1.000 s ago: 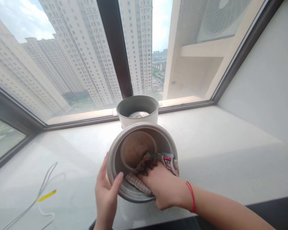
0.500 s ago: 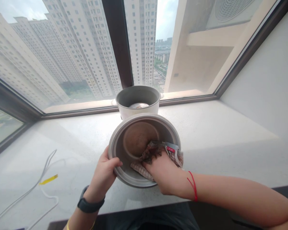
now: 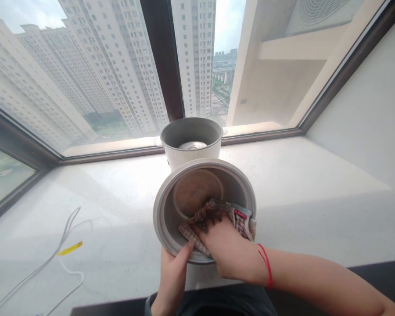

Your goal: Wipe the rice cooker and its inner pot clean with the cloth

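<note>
The left hand (image 3: 175,271) grips the near rim of the tilted pot (image 3: 198,188), held before the white cooker body (image 3: 191,155), while the right hand (image 3: 228,246) clasps bunched cloth (image 3: 191,233) inside; steady rim support and flat, even cloth pressure appear advisable.

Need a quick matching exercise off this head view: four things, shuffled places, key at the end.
Things:
1. Tilted pot
2. Cloth
3. Yellow tag
4. White vessel

Places:
A. Beside the window frame
B. Under the right hand
C. At the white cord
D. Held by the left hand

Pairs: 1-D, 2-B, 3-C, 4-A
</note>
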